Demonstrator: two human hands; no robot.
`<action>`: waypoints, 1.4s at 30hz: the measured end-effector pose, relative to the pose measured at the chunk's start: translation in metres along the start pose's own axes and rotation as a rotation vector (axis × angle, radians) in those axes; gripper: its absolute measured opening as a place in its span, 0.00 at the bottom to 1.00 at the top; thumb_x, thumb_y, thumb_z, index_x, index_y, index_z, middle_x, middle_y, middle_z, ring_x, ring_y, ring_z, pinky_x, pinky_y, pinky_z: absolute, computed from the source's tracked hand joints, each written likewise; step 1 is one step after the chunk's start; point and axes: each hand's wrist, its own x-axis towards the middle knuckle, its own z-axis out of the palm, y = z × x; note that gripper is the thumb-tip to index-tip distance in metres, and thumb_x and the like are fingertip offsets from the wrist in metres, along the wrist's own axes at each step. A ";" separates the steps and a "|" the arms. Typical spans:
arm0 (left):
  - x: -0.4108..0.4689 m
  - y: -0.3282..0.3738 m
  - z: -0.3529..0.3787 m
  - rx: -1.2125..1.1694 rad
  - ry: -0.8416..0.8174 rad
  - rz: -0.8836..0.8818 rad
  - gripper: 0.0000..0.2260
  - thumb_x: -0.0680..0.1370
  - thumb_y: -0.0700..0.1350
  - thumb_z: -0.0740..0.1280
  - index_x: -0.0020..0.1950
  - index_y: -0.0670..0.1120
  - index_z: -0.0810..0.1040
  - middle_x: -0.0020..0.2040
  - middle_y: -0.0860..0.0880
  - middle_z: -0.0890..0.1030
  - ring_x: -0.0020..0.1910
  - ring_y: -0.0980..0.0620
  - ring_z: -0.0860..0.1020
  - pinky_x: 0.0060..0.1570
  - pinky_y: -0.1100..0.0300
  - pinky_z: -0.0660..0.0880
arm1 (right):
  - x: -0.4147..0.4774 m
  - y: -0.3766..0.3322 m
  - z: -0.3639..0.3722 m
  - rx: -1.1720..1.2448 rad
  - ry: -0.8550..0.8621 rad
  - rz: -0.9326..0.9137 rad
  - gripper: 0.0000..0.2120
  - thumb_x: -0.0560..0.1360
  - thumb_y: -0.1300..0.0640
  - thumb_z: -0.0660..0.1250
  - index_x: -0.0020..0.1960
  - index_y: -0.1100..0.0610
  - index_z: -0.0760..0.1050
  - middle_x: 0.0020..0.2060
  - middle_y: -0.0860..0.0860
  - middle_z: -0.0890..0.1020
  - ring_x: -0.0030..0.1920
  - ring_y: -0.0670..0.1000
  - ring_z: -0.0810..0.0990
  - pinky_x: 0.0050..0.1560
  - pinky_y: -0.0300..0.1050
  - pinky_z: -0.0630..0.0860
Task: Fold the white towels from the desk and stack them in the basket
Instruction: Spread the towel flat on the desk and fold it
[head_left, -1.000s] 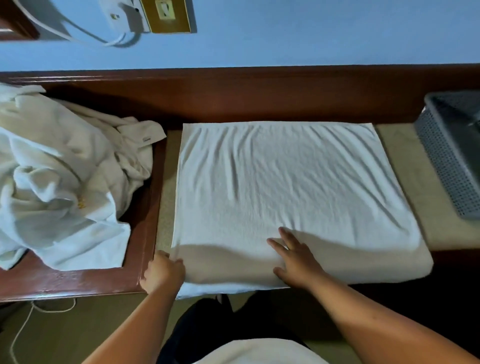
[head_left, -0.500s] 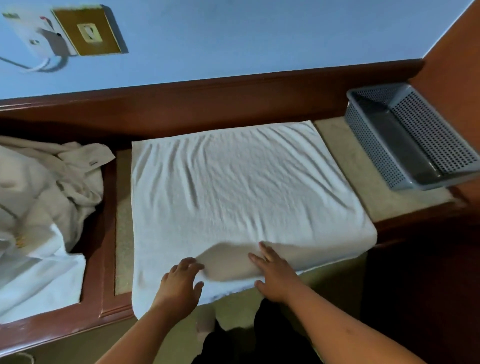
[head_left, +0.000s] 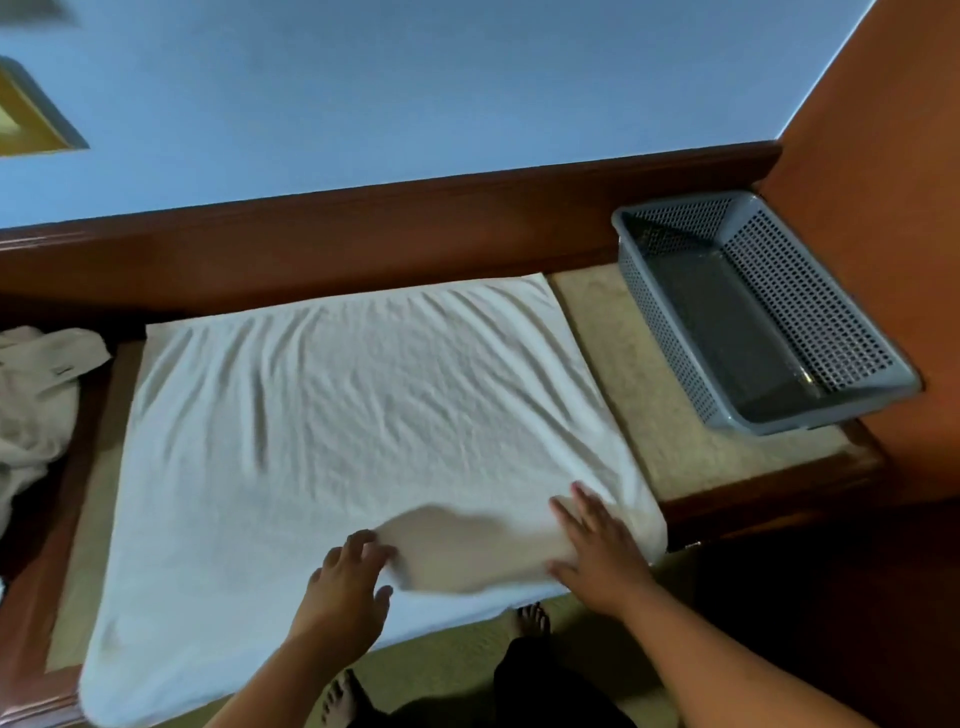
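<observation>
Two hands flat on a white towel (head_left: 337, 415) spread over a desk (head_left: 670, 431).
The left hand (head_left: 345, 587) rests at the towel's near edge, fingers spread. The right hand (head_left: 597, 551) presses its near right corner, fingers straight and slightly apart. A grey basket (head_left: 667, 332) stands right of the towel, and crumpled towels (head_left: 36, 395) lie to its left.

A pale blue wall (head_left: 415, 93) runs behind the desk (head_left: 415, 228) and meets an orange wall (head_left: 883, 130) in the right corner. The desk is dark reddish wood with a raised back rail and a beige inset top (head_left: 649, 405). An olive-green floor (head_left: 441, 675) lies below its front edge, and a brass-coloured plate (head_left: 26, 119) sits on the blue wall at far left.
</observation>
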 end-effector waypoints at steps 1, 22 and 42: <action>0.007 0.019 0.003 0.009 -0.003 0.007 0.20 0.80 0.52 0.64 0.72 0.58 0.69 0.75 0.54 0.62 0.68 0.48 0.69 0.65 0.53 0.69 | 0.003 0.021 -0.007 -0.024 -0.013 0.005 0.42 0.76 0.33 0.60 0.80 0.40 0.39 0.77 0.44 0.29 0.79 0.49 0.32 0.78 0.54 0.45; 0.120 0.099 -0.026 0.018 -0.007 -0.002 0.31 0.80 0.53 0.64 0.80 0.59 0.55 0.82 0.54 0.45 0.79 0.47 0.55 0.71 0.49 0.66 | 0.142 0.047 -0.094 -0.026 0.031 -0.118 0.37 0.80 0.34 0.49 0.82 0.46 0.40 0.79 0.51 0.32 0.80 0.54 0.33 0.77 0.62 0.43; 0.291 0.089 -0.078 0.058 0.128 0.073 0.32 0.80 0.62 0.55 0.82 0.61 0.46 0.82 0.49 0.35 0.81 0.41 0.40 0.76 0.41 0.46 | 0.379 0.035 -0.248 0.524 0.317 0.289 0.11 0.81 0.51 0.66 0.55 0.60 0.76 0.50 0.58 0.80 0.56 0.62 0.80 0.50 0.48 0.71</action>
